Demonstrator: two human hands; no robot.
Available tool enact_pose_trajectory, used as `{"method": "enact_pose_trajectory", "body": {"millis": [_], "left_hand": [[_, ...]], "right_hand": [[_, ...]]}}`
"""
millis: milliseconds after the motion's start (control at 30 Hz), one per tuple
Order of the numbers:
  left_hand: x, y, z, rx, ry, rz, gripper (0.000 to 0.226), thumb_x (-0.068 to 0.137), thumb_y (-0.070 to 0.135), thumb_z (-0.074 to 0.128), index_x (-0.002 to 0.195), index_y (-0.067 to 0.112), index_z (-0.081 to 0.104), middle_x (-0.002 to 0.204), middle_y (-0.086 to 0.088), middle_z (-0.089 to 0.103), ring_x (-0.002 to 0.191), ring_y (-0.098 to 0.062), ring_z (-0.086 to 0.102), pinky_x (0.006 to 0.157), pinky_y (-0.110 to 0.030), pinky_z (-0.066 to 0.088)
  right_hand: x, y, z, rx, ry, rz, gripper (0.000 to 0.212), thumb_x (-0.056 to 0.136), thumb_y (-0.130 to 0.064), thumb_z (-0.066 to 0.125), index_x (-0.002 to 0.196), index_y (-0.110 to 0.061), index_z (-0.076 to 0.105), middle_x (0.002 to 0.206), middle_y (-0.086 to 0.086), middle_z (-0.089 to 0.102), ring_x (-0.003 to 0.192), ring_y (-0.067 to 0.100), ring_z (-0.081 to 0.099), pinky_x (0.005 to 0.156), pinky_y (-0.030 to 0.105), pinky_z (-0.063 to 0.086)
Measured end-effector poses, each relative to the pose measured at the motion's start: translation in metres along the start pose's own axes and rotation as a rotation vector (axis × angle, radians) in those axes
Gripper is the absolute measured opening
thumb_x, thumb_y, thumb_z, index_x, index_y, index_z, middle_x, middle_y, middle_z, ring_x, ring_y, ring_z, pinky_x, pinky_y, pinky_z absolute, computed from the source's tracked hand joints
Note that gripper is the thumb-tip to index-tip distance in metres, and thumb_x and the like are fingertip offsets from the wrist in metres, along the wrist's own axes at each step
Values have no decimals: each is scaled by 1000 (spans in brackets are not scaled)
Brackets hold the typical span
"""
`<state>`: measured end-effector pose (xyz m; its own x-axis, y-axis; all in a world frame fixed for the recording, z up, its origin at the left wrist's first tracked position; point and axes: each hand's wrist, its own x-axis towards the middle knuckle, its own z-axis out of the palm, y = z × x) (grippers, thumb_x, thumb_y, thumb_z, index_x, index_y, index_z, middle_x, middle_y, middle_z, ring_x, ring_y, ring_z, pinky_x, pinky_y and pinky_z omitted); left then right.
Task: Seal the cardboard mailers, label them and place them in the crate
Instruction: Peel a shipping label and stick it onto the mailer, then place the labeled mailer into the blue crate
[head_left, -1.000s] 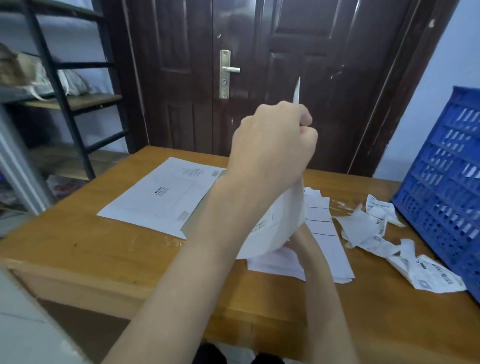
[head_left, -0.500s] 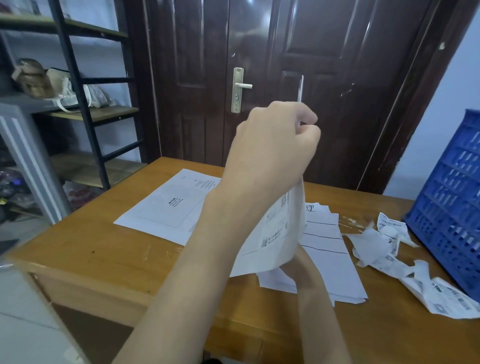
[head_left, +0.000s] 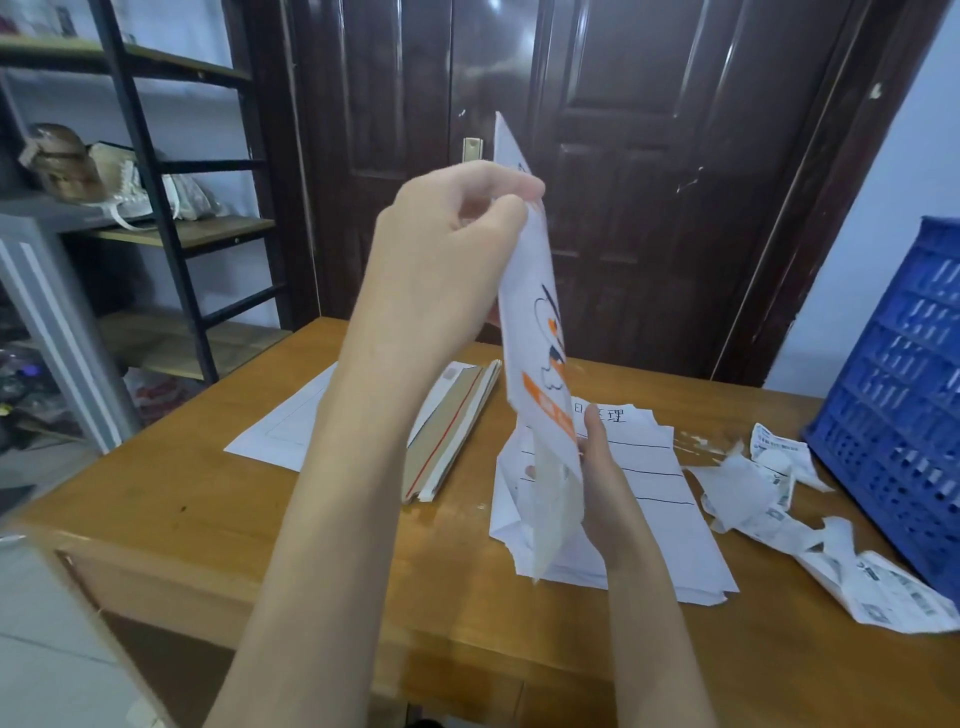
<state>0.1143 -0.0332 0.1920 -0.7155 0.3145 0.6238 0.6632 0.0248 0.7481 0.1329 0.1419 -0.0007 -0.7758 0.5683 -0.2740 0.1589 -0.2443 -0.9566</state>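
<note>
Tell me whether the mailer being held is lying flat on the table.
No, both hands hold the mailer upright above the table, the left hand at its top and the right hand near its bottom.

2 bare forearms rise from the bottom edge of the frame, both uncovered along their whole visible length: no sleeve or cuff shows on either. The left hand (head_left: 447, 249), in the upper centre of the frame, wears no glove, ring, watch or band, and its wrist is plain. The right hand (head_left: 605, 483), lower and right of centre, is likewise ungloved, with no jewellery or strap on its wrist. Short, unpainted nails show on the left fingers (head_left: 511, 184).
</note>
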Motion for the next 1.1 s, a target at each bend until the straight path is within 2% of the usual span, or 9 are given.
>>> {"method": "enact_pose_trajectory", "body": {"millis": [167,300,400,500,567,633,767,967,1100], "left_hand": [[-4,-10,-4,-99,1,-90,27,92,18,47,106,20,70,108,2,68,87,-13,66,63,-21,49],[-5,-23,-14,-137,10,-167,29,95,14,45,104,23,70,100,7,66,80,-8,62,59,-17,47],[-14,-51,-36,-227,-72,-297,31,95,11,45,105,25,70,97,4,67,73,-7,64,50,-14,48],[-31,-102,-47,-287,-135,-529,35,95,9,44,114,31,65,109,-9,67,73,-19,69,49,-26,53],[-41,-138,-42,-309,-110,-712,37,95,12,48,122,36,55,111,-12,66,79,-27,68,55,-35,56],[-51,-170,-30,-228,-47,-802,38,92,22,58,126,37,49,116,-10,65,93,-30,66,74,-42,56],[-59,-206,-7,-94,-46,-829,36,85,25,71,116,15,57,105,-8,70,90,-26,68,81,-40,53],[-51,-231,24,-18,-5,-855,25,84,29,70,103,22,56,94,4,71,72,-14,71,60,-31,56],[-26,-228,33,12,-30,-867,34,78,36,74,103,25,54,92,7,72,75,-17,73,72,-44,59]], "right_hand": [[5,7,-2,-38,20,27,87,69,-87,39,126,-23,57,120,1,65,110,27,62,102,50,44],[1,6,-9,-102,115,-47,42,93,-54,46,100,-16,64,97,6,70,91,24,67,82,37,52],[4,13,-23,-55,243,-93,58,74,-60,65,108,-13,63,99,5,71,87,26,69,77,36,55],[1,12,-41,-80,469,-142,56,78,-42,74,121,-15,50,111,-4,58,97,18,59,81,33,48],[-1,11,-50,-170,563,-173,52,77,-38,76,118,-19,50,116,-3,60,103,20,58,91,40,48],[-2,11,-52,-269,606,-199,45,75,-36,77,108,-22,51,115,1,63,97,19,59,90,41,48],[2,12,-56,-455,669,-252,59,74,-43,76,121,-20,49,122,2,59,108,23,57,83,37,46],[25,13,-70,-551,574,-188,54,81,-49,68,125,-29,45,116,0,62,106,23,57,76,32,40],[38,4,-72,-461,583,-112,52,77,-46,72,120,-29,48,108,-1,64,97,20,61,77,35,49]]}}
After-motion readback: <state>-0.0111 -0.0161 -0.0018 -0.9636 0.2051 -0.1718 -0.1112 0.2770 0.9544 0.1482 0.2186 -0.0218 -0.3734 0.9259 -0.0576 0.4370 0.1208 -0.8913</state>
